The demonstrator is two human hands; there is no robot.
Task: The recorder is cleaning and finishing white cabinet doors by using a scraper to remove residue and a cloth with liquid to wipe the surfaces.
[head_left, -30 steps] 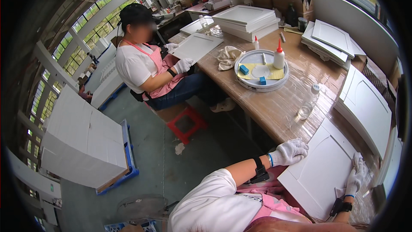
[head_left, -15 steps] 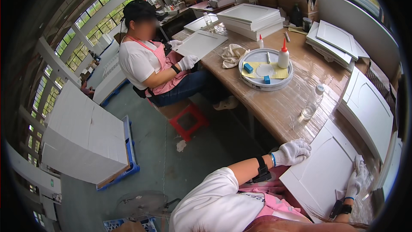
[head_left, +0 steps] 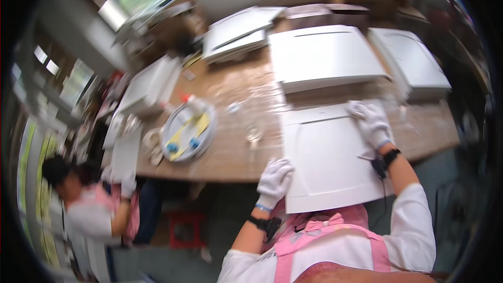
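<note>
A white panel (head_left: 330, 162) with a raised frame pattern lies in front of me, its near end jutting past the table edge over my lap. My left hand (head_left: 275, 181), in a white knit glove, is closed at the panel's left edge. My right hand (head_left: 371, 124), also gloved, rests on the far right part of the panel with its fingers bent down. Whatever it may hold is hidden by the glove and blur. Left of the panel stands a clear bottle (head_left: 254, 135).
Stacked white panels (head_left: 327, 55) stand behind mine, with another stack (head_left: 414, 63) to the right. A round white lid (head_left: 209, 136) carries blue blocks, yellow paper and a red-tipped bottle. At the left, a co-worker (head_left: 99, 204) sits with a panel, near a red stool (head_left: 186, 229).
My view has swung to the right, so the table now lies across the picture and the co-worker is at the far left. Both hands stay at the panel; the picture is more blurred.
</note>
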